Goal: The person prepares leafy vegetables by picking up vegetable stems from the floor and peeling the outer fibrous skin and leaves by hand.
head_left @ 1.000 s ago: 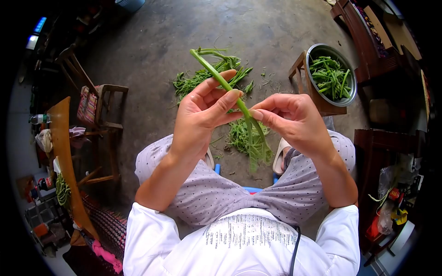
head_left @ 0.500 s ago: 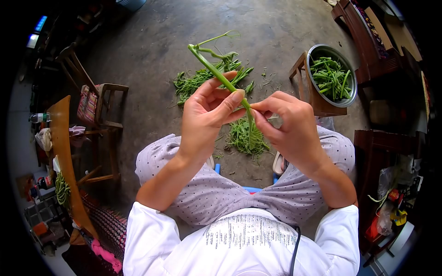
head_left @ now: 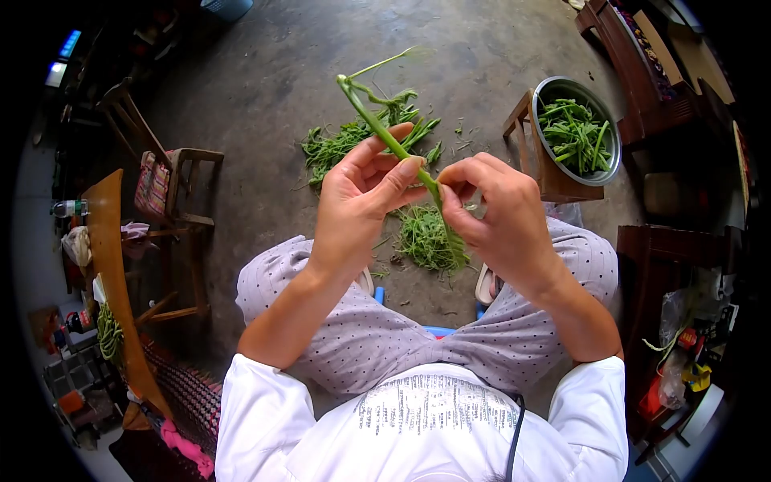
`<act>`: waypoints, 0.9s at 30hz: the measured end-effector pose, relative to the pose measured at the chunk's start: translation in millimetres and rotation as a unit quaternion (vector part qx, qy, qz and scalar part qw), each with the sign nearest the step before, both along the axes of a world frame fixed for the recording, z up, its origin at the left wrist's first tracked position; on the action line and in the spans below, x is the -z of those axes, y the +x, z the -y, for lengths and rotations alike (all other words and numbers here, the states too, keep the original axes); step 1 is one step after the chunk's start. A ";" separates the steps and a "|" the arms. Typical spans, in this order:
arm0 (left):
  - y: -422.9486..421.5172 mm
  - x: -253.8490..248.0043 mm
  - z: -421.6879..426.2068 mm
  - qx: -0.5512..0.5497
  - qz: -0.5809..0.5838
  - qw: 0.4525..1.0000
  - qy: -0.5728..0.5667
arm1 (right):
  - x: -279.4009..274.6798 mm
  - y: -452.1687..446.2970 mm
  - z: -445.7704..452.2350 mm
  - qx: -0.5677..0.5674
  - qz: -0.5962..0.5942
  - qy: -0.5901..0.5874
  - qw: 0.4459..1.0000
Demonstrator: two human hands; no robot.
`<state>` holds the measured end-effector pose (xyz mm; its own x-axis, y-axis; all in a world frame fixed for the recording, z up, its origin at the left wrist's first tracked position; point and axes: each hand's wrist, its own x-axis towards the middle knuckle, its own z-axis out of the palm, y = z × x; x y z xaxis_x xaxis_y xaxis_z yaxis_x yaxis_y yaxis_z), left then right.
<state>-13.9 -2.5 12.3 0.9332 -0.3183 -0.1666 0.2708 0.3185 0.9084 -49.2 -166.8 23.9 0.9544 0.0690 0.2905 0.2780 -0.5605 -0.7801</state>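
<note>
A long green vine shoot [head_left: 370, 120] with a thin curling tendril at its far end slants between my hands. My left hand [head_left: 361, 183] is closed around its middle, thumb on top. Lower down, my right hand [head_left: 498, 210] pinches the near end between thumb and fingertips, where a leafy strip hangs. Beyond my hands, a heap of green shoots [head_left: 328, 149] lies on the concrete floor. Closer, between my feet, sits a pile of green trimmings [head_left: 427, 237].
To the right, a metal basin [head_left: 617, 157] of cut green stems rests on a wooden stool [head_left: 520, 120]. At left stand a wooden chair [head_left: 197, 153] and a wooden board edge [head_left: 108, 241]. Dark wooden furniture [head_left: 666, 241] lines the right side.
My right hand has shifted slightly left and up, its fingertips drawn closer together on the shoot's near end. The shoot's far tip has moved slightly right.
</note>
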 end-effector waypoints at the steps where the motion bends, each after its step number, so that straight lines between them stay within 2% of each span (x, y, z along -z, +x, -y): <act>1: 0.9 -0.1 -0.9 0.000 0.001 1.000 0.000 | -0.7 -0.1 0.1 0.000 0.001 0.000 1.000; 13: 4.4 -3.8 -4.2 0.024 0.026 0.999 0.040 | 0.1 3.6 1.2 0.000 0.026 -0.010 1.000; 15: 4.6 -4.6 -4.8 0.027 0.035 0.998 0.053 | -2.4 6.0 5.4 -0.004 -0.109 0.119 0.987; 16: 5.1 -5.1 -5.5 0.026 0.036 0.998 0.052 | -2.6 9.2 10.1 -0.004 -0.108 0.118 0.987; 18: 6.3 -5.8 -7.9 0.046 0.041 0.997 0.038 | -2.3 17.6 22.7 -0.059 -0.236 0.362 0.900; 19: 6.6 -5.6 -9.2 0.045 0.043 0.997 0.038 | -5.3 19.7 26.7 -0.090 -0.253 0.413 0.870; 20: 6.9 -5.1 -10.5 0.047 0.031 0.998 0.038 | -5.8 21.0 29.7 -0.092 -0.252 0.412 0.871; 22: 7.5 -3.9 -13.9 0.048 0.020 0.998 0.037 | -5.5 22.8 35.5 -0.099 -0.322 0.533 0.776; 23: 7.7 -3.0 -16.2 0.059 -0.001 0.998 0.035 | -3.6 24.0 39.3 -0.101 -0.322 0.532 0.776; 25: 7.6 -2.3 -20.9 0.070 -0.021 0.997 0.032 | 3.3 27.5 49.3 -0.137 -0.301 0.622 0.709; 27: 6.4 -1.5 -25.4 0.128 -0.056 0.989 0.049 | 4.5 33.9 66.1 -0.180 -0.279 0.689 0.644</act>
<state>-7.5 22.9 13.8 0.7976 -0.5194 -0.3066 0.4326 0.1385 0.8909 -15.3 -232.9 19.4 0.9307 0.3592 -0.0685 -0.3432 0.7934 -0.5027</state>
